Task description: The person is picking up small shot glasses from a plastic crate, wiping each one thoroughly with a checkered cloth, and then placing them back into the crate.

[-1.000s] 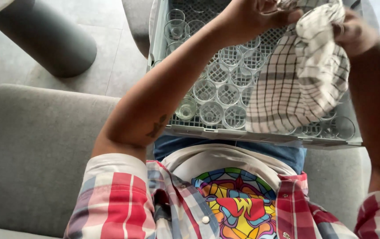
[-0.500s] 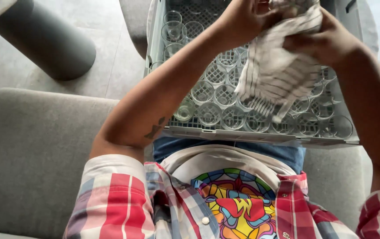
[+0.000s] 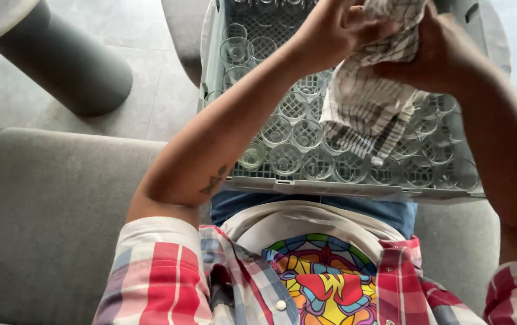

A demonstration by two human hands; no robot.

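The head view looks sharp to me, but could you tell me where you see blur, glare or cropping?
Head view: even daylight, soft shadows; small glints on the glasses; left hand, right hand and cloth slightly soft and cut off by the top edge.

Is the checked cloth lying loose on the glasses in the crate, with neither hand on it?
No: both the left hand and the right hand grip the checked cloth above the crate.

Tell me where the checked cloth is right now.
In the head view, the white checked cloth is bunched between the left hand and right hand, hanging over the right half of the grey plastic rack of clear glasses.
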